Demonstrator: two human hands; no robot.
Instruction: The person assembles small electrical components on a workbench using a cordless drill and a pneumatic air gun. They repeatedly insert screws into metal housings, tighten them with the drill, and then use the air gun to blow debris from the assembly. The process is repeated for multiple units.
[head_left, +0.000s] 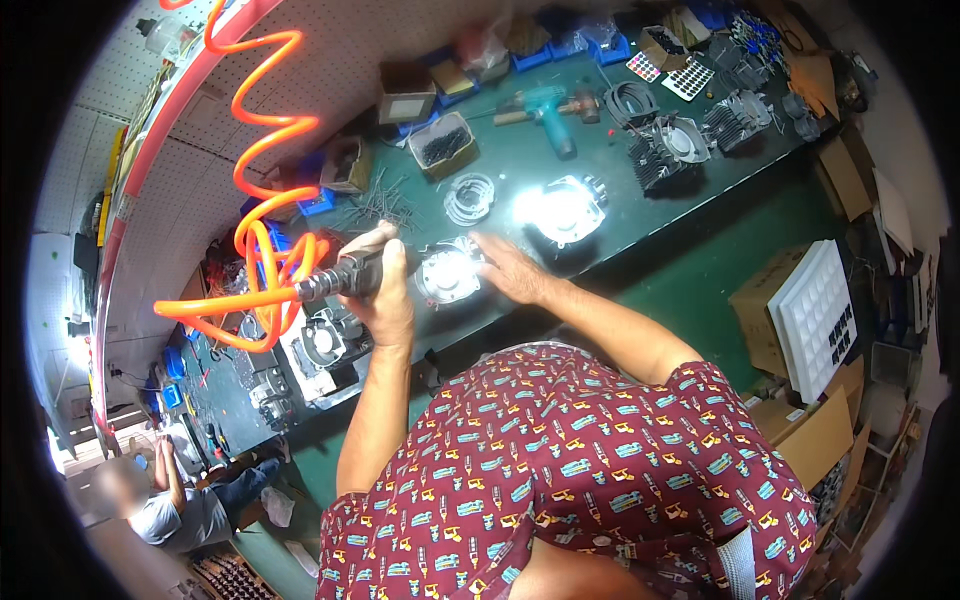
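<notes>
My left hand [385, 295] is wrapped round a dark air tool [350, 274], whose rear fitting joins an orange coiled hose [268, 190]. The tool's front end sits close to a round silvery metal housing [447, 278] on the green bench, but glare hides whether they touch. My right hand [512, 270] grips the right edge of this housing, thumb and fingers against its rim. Beyond the housing lie stacked metal rings [469, 198]. To the right, a second metal housing [568, 210] is washed out by bright light.
Loose thin rods [382, 205] and a box of dark parts [443, 146] lie behind my hands. A teal power drill [551, 118] and finned metal housings [668, 150] are farther right. More housings [322, 345] stand left. Another person [180, 500] sits at lower left. Cartons [770, 300] stand right.
</notes>
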